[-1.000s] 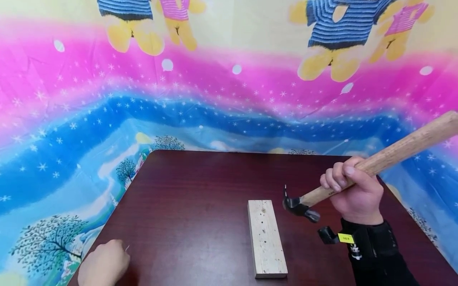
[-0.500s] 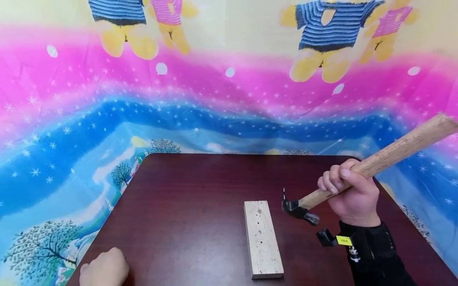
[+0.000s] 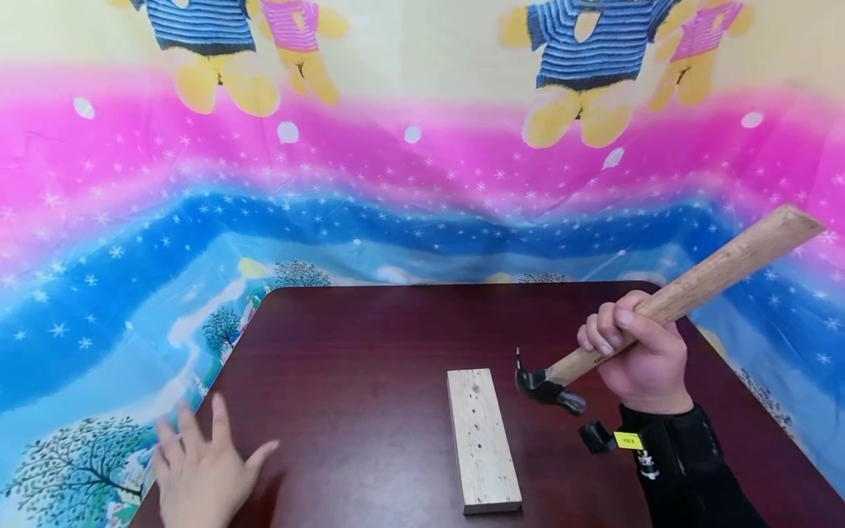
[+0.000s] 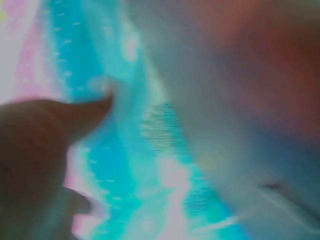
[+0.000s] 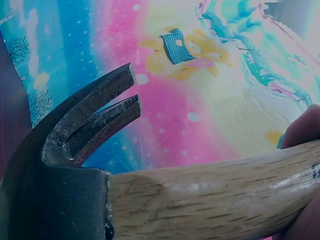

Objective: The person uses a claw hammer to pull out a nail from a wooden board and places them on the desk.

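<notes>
A dark red-brown table (image 3: 343, 411) is extending across the lower head view. Behind it, a fabric backdrop (image 3: 422, 176) is hanging, displaying cream, pink and blue bands. Printed bear figures (image 3: 590, 59) are wearing striped shirts; printed trees (image 3: 82, 455) are lining the lower band.

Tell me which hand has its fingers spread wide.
The left hand, at the lower left of the head view: its fingers fan apart, while the right hand grips the wooden-handled hammer.
</notes>
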A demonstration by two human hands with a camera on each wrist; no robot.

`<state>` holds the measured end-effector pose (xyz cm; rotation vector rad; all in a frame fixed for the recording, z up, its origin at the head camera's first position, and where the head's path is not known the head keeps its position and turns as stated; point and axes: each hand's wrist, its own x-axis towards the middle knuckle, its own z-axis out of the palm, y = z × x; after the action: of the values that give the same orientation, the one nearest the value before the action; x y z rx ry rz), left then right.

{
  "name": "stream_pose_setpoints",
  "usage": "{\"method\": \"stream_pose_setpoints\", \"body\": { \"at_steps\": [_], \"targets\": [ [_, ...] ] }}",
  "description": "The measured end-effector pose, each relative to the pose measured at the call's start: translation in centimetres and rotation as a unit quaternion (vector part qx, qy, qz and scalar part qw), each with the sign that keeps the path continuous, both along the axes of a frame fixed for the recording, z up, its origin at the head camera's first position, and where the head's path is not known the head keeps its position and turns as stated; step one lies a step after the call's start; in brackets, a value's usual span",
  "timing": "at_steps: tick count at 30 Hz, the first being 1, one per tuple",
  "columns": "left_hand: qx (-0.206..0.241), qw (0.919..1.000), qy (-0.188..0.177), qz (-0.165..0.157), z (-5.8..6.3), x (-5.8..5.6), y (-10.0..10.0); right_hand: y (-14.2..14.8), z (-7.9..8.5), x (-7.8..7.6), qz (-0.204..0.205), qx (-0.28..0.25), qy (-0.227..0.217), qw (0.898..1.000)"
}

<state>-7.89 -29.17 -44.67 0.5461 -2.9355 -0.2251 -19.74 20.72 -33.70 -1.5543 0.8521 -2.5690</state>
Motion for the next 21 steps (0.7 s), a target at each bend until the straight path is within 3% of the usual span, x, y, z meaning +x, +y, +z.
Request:
{"method": "stream_pose_setpoints", "body": {
  "at_steps": [2, 3, 7, 12, 18, 21],
  "targets": [
    [-0.027, 0.9922, 0.113, -0.045, 0.8, -1.0, 1.5, 0.0, 0.1, 0.0, -0.005, 0.004, -0.001, 1.0],
    [-0.034, 0.9861, 0.143, -0.077, 1.2, -1.6, 2.1, -0.1, 0.3, 0.0, -0.007, 0.005, -0.002, 1.0],
    [-0.017, 0.9651, 0.173, -0.196, 2.0, -4.1, 5.7, -0.2, 0.5, -0.1, -0.015, 0.014, -0.01, 1.0],
    [0.038, 0.934, 0.128, -0.331, 1.4, -6.1, 11.1, -0.4, 0.5, -0.1, -0.024, 0.017, -0.022, 0.999],
    [0.054, 0.9215, 0.046, -0.382, 0.4, -6.9, 15.5, -0.2, 0.1, 0.1, -0.031, 0.014, -0.022, 0.999],
    [0.058, 0.9088, 0.01, -0.413, -0.2, -7.5, 17.5, -0.3, -0.2, 0.2, -0.039, 0.019, -0.025, 0.999]
  ]
}}
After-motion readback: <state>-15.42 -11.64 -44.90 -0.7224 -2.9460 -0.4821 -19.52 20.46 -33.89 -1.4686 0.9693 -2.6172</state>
